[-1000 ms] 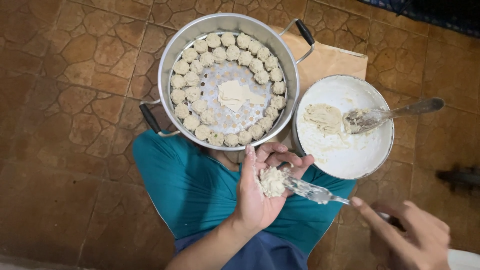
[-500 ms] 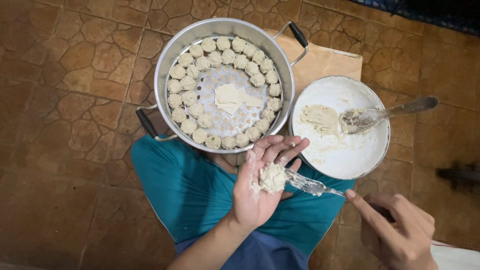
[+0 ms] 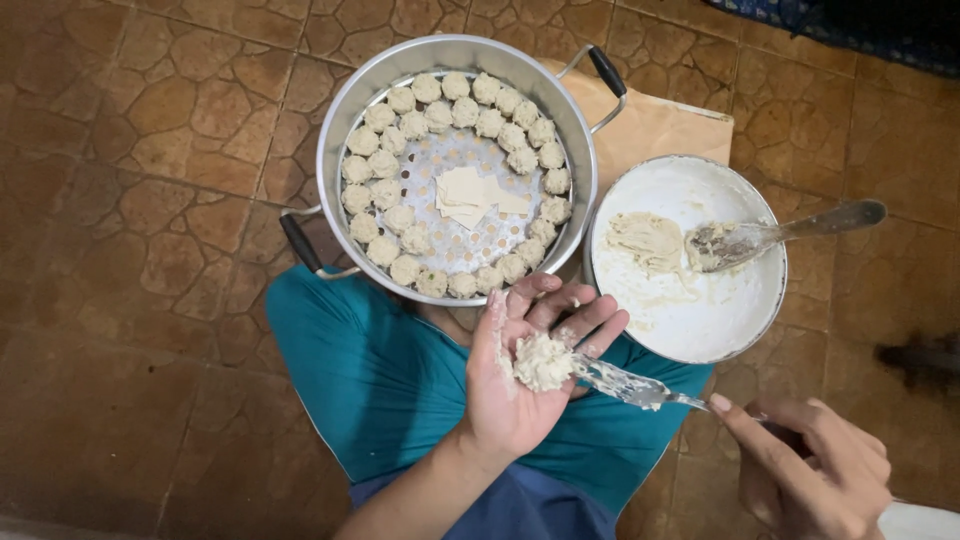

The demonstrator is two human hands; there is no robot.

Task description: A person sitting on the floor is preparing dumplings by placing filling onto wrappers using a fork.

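Since the frame half a second earlier, the left hand (image 3: pixel 520 375) has stayed palm-up at lower centre with its fingers a little more spread, and the right hand (image 3: pixel 815 470) has kept its place at the lower right corner, the spoon tip still against the filling. The left hand lies open and cupped, carrying a lump of pale filling on a wrapper (image 3: pixel 543 361); the wrapper itself is mostly hidden under the filling. The right hand is closed around the handle of a metal spoon (image 3: pixel 630 385), whose smeared bowl touches the lump.

Just above the left fingertips sits a metal steamer pot (image 3: pixel 335 150) with two black handles, filling the upper centre; a ring of shaped dumplings (image 3: pixel 400 215) lines its perforated tray, and a few flat wrappers (image 3: pixel 468 195) lie in the middle. To the right, nearly touching the pot, a white bowl (image 3: pixel 700 330) holds a remnant of filling and a second spoon (image 3: pixel 790 228) resting over its rim. Both appear to stand partly on a tan board (image 3: pixel 660 125), though its lower edge is covered. Teal cloth (image 3: pixel 370 370) over the person's legs lies beneath the hands. Brown tiled floor (image 3: pixel 140 200) spreads open across the left half of the frame.
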